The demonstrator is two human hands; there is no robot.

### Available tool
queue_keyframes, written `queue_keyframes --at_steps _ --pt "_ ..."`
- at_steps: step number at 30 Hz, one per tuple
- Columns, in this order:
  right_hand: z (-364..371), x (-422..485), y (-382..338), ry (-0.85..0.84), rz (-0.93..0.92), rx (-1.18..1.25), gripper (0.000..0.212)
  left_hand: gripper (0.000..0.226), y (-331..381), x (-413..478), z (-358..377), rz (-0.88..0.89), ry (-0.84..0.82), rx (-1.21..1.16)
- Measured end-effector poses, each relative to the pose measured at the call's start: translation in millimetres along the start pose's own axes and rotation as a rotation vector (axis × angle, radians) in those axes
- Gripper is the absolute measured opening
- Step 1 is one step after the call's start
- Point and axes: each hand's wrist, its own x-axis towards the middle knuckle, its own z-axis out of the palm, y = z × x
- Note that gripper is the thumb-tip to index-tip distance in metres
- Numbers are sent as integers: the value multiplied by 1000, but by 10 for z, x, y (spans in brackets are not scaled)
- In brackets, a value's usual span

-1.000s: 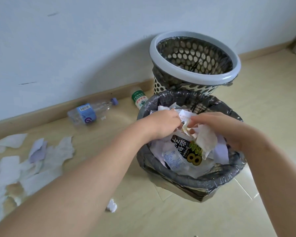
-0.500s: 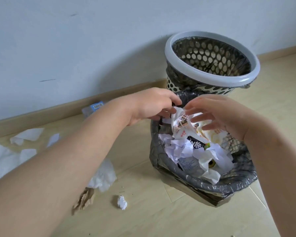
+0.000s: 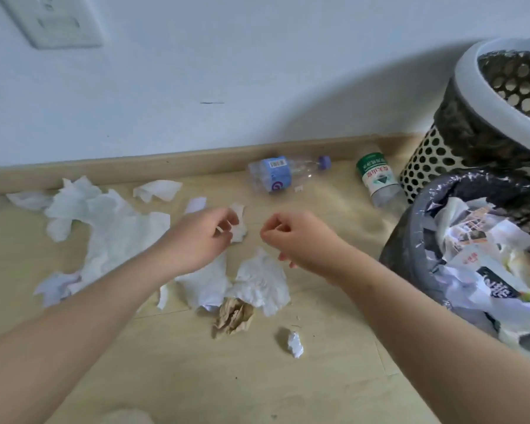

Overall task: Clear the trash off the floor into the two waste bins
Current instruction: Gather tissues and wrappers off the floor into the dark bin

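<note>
**Paper dropped, hands back out for more**

Nearest me a white ball [image 3: 295, 345] lies on the floor, then a brown wad [image 3: 234, 316] touching a crumpled tissue [image 3: 262, 283]. Just beyond hang both hands, empty as far as I can see. The left hand [image 3: 202, 240] is half curled, its fingertips close to a small scrap [image 3: 240, 228]. The right hand [image 3: 294, 240] is curled almost closed, thumb against forefinger.

Half a second back they were over the near bin [image 3: 410, 228] on the right, with scraps between the fingers. Those scraps are gone, presumably into its heap, which reaches the rim. One load looks done and the next pick about to start.

Left, a large torn sheet [image 3: 114, 228] waits. A blue bottle [image 3: 276, 177] and a green bottle [image 3: 377, 179] lie by the skirting. The far bin [image 3: 465, 75] shows only its liner.
</note>
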Motion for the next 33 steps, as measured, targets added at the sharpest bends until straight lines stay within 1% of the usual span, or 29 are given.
queue_keyframes --at_steps 1,2,5,7,9,11,13,14,15,16,19,20,22,23,26,28,31,33 --pt "155 73 110 -21 26 -84 17 25 -129 -20 107 -9 -15 77" --pt "326 158 220 -49 64 -153 28 30 -288 -48 201 -16 -42 152" --pt "666 285 515 -78 157 -295 55 44 -614 -123 412 29 -140 318" --pt "790 295 631 -83 180 -394 63 54 -729 -174 517 61 -212 379" --pt "888 306 682 -65 175 -480 65 60 -855 -195 594 57 -263 411" --pt "955 324 721 -44 159 -541 63 60 -943 -202 656 36 -295 410" --pt "1003 349 768 -26 142 -584 59 68 -975 -213 662 55 -275 401" --pt "1014 359 793 -17 131 -600 56 68 -975 -199 659 75 -255 395" --pt "1026 369 822 -7 122 -607 52 61 -989 -197 650 83 -227 352" --pt "1027 373 847 6 117 -605 48 54 -1031 -189 668 102 -165 290" --pt "1010 371 896 49 105 -550 34 51 -993 -171 664 89 -122 141" --pt "997 372 908 59 100 -538 31 44 -979 -164 656 61 -104 104" --pt "967 385 926 76 89 -487 28 29 -959 -148 638 -4 -65 45" --pt "952 404 938 85 90 -449 27 25 -947 -142 624 -41 -55 6" --pt "908 472 962 104 89 -376 25 20 -949 -105 570 -119 -6 -139" --pt "846 490 918 146 112 -319 22 19 -922 -69 462 -174 18 -158" --pt "709 483 789 270 142 -145 21 20 -886 -7 253 -200 82 -160" --pt "623 498 734 384 147 -45 21 23 -854 39 114 -198 185 -167"
